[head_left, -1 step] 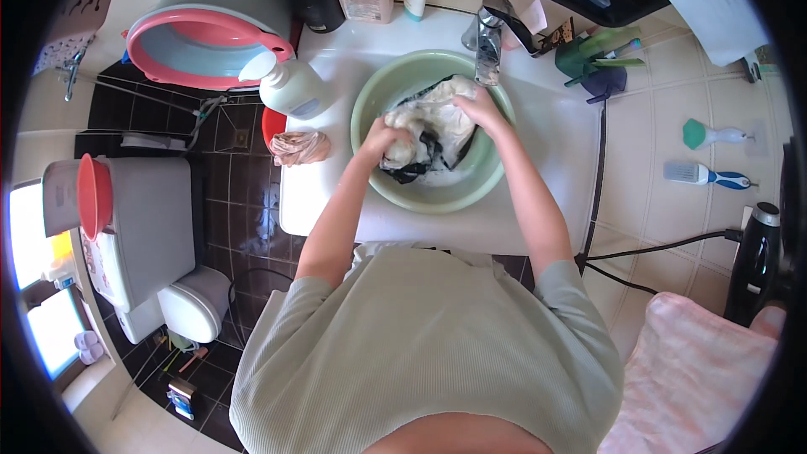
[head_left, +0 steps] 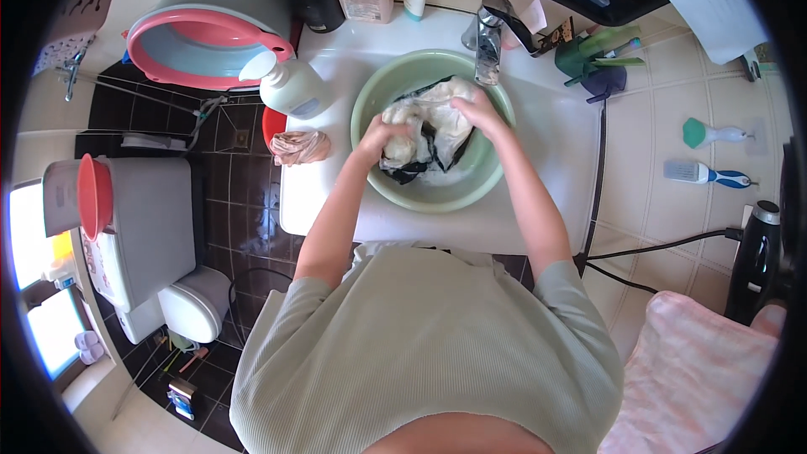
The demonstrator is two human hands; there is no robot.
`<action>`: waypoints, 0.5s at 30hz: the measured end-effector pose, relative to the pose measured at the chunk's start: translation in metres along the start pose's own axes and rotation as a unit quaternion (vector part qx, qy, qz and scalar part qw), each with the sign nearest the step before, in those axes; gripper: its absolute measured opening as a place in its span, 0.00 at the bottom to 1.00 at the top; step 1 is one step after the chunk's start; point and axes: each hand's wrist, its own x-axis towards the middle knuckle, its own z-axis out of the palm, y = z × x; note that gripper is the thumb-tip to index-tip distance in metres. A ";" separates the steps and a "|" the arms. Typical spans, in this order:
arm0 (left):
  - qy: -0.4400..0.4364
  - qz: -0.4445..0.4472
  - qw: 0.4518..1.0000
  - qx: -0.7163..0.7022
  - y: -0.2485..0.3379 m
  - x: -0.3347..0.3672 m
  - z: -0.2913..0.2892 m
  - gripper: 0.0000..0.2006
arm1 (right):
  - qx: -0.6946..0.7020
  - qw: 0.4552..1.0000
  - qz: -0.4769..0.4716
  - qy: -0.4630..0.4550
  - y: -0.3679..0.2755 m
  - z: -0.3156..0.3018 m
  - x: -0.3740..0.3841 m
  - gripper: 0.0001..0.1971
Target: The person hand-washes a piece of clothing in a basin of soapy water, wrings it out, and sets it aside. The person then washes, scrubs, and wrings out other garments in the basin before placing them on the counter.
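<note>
A wet cream-white and black cloth garment lies bunched in a pale green basin with some sudsy water. My left hand is closed on the garment's left side, its fingers curled over a cream bulge. On the upper right, my right hand grips the cream part of the same cloth, with the fingertips partly hidden in it. Black folds show between the hands and along the lower left of the bundle. Just above my right hand stands a chrome faucet.
The basin rests on a white sink counter. To its left are a white pump bottle, a crumpled beige cloth and a grey-pink tub. Brushes hang on the right wall near a black cable.
My left hand has shifted slightly, and its fingers reach a little farther across the cloth. My right hand has barely moved.
</note>
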 end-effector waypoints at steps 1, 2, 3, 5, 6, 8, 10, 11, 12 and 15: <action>0.029 -0.020 0.999 -0.042 0.022 -0.009 0.015 0.21 | -0.014 1.000 0.001 0.002 0.004 0.000 -0.004 0.24; 0.063 -0.039 0.994 -0.085 0.035 -0.015 0.025 0.19 | -0.044 0.998 -0.039 0.015 0.006 0.009 -0.005 0.23; 0.063 -0.038 0.994 -0.083 0.031 -0.008 0.026 0.19 | -0.030 0.998 -0.034 0.030 0.010 0.013 -0.011 0.23; 0.225 0.030 0.974 0.022 0.012 0.007 0.014 0.17 | -0.006 0.998 -0.065 0.021 -0.018 0.050 -0.037 0.23; 0.226 0.031 0.973 0.022 -0.001 0.014 0.009 0.17 | 0.006 0.995 -0.097 0.011 -0.024 0.066 -0.045 0.23; 0.271 0.066 0.910 0.307 -0.024 0.022 -0.003 0.17 | -0.110 0.959 -0.250 0.074 -0.054 0.094 -0.063 0.22; 0.232 0.178 0.917 0.270 -0.011 0.006 0.030 0.18 | -0.137 0.947 -0.246 0.152 -0.053 0.094 -0.059 0.21; 0.224 0.153 0.939 0.210 -0.015 0.010 0.029 0.18 | -0.109 0.953 -0.223 0.174 -0.053 0.094 -0.051 0.20; 0.216 0.127 0.957 0.148 -0.018 0.011 0.029 0.18 | -0.081 0.957 -0.198 0.196 -0.054 0.093 -0.043 0.20; 0.229 0.145 0.951 0.149 -0.001 -0.001 0.052 0.18 | -0.078 0.967 -0.134 0.202 -0.048 0.086 -0.036 0.18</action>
